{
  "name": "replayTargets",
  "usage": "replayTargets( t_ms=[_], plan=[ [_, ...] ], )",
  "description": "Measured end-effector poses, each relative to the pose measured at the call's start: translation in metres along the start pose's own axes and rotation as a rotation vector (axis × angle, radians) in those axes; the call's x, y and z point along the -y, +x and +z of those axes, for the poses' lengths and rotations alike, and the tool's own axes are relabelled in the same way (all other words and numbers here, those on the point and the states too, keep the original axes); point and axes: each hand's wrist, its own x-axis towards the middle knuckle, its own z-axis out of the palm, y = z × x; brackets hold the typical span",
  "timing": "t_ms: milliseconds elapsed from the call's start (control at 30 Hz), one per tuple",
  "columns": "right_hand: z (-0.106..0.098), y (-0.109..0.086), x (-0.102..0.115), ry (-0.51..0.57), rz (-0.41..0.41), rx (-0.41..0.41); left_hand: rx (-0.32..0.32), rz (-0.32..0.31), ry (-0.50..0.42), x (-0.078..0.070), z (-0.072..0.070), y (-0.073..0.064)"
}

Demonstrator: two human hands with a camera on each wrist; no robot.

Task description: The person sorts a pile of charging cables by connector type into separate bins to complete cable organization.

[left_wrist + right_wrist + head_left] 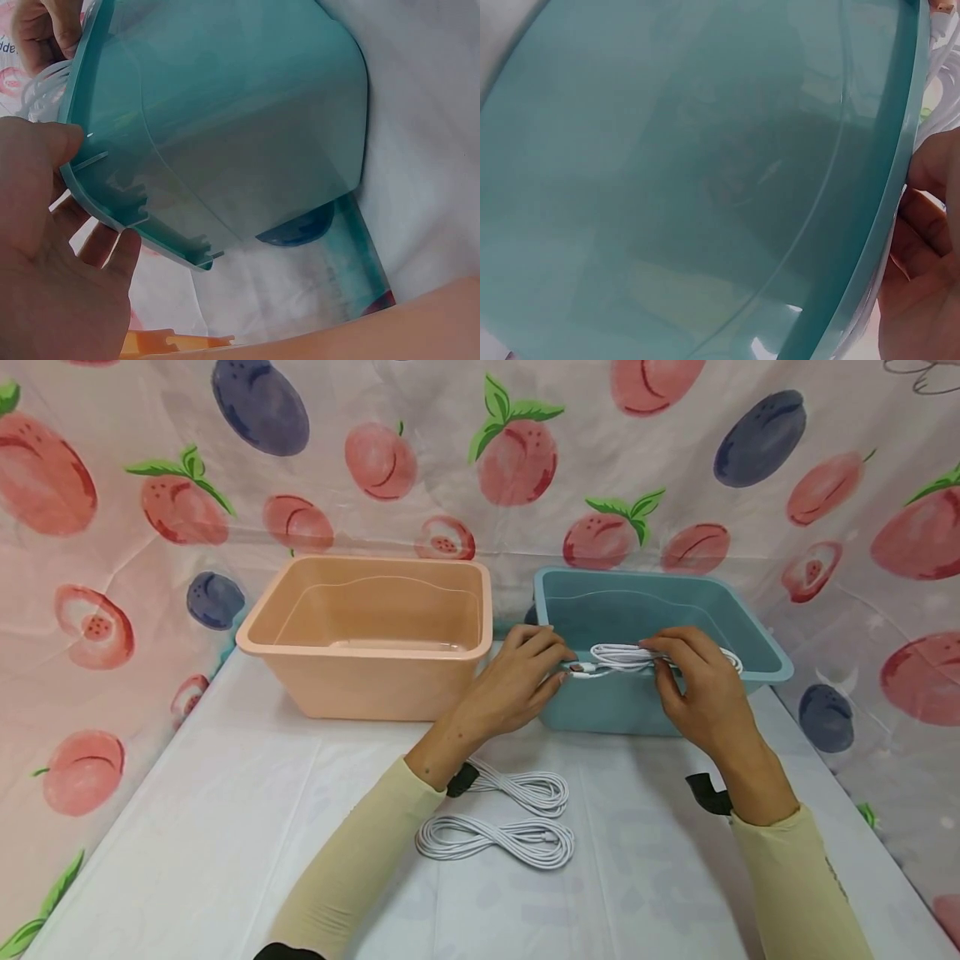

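A coiled white cable (622, 656) is held at the front rim of the teal bin (607, 706). My right hand (701, 681) pinches the coil between thumb and fingers. One white plug end of the cable points left, close to my left fingertips. My left hand (517, 677) grips the bin's rim at its front left corner. In the left wrist view, the thumb of the left hand (60, 240) lies against the rim and its other fingers pass partly behind it. The bin wall fills most of the right wrist view, where the right hand (922, 247) shows at the edge.
An orange bin (367, 685) stands to the left of the teal one. Two more coiled white cables, one farther back (528, 789) and one nearer (498, 842), lie on the white-covered table (225, 827). A fruit-print cloth (442, 452) hangs behind.
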Motion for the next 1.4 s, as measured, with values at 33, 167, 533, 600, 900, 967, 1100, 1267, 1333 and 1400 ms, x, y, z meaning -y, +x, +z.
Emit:
replayTargets(
  t_ms=[33,167,533,600,900,967,1100,1267,1333,1400],
  plan=[
    [0.000,0.000,0.000,-0.004,0.003,0.002,0.000,0.001,0.000,0.000,0.000,0.000],
    [-0.002,0.001,-0.001,-0.004,0.013,0.004,0.000,0.003,-0.002,0.000,0.000,0.000],
    [0.001,0.000,-0.004,0.013,-0.071,0.012,-0.009,0.018,-0.011,0.002,0.000,-0.001],
    [0.001,0.000,-0.003,0.022,-0.079,0.005,-0.008,0.016,-0.011,0.001,0.000,-0.001],
    [0.003,0.002,0.007,0.025,-0.128,0.054,-0.012,0.020,-0.006,0.001,0.000,-0.001],
    [0.004,0.002,0.009,0.026,-0.146,0.077,-0.008,0.014,-0.008,0.001,-0.001,-0.001],
    [0.007,0.001,0.015,0.025,-0.166,0.110,0.004,0.004,-0.010,0.001,-0.001,-0.001],
    [0.009,0.003,0.025,0.034,-0.206,0.112,0.008,0.003,-0.011,0.001,0.000,0.000],
    [0.010,0.003,0.029,0.043,-0.226,0.104,0.009,0.002,-0.013,0.001,-0.001,0.000],
    [0.011,0.003,0.033,0.044,-0.240,0.104,0.012,0.000,-0.016,0.001,-0.001,0.000]
  ],
)
